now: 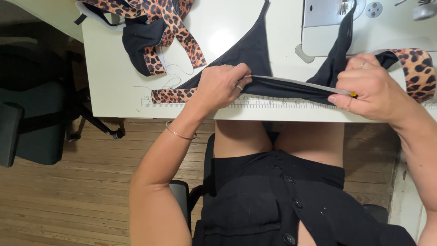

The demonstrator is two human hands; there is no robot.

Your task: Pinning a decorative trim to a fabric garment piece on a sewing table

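Observation:
A black fabric piece [248,52] with leopard-print lining lies on the white sewing table [114,77], stretched along its front edge. My left hand [223,84] pinches the folded black edge and a white elastic strip [291,82] near the middle. My right hand [368,86] grips the same edge further right, with a yellow-headed pin [353,94] at the fingertips. The fabric is pulled taut between both hands. A leopard-print end [416,70] curls out past my right hand.
A ruler scale [273,103] runs along the table's front edge. More leopard and black fabric pieces [150,27] lie at the back left. The sewing machine base [327,23] stands behind the fabric. A black office chair [32,118] is at left on the wooden floor.

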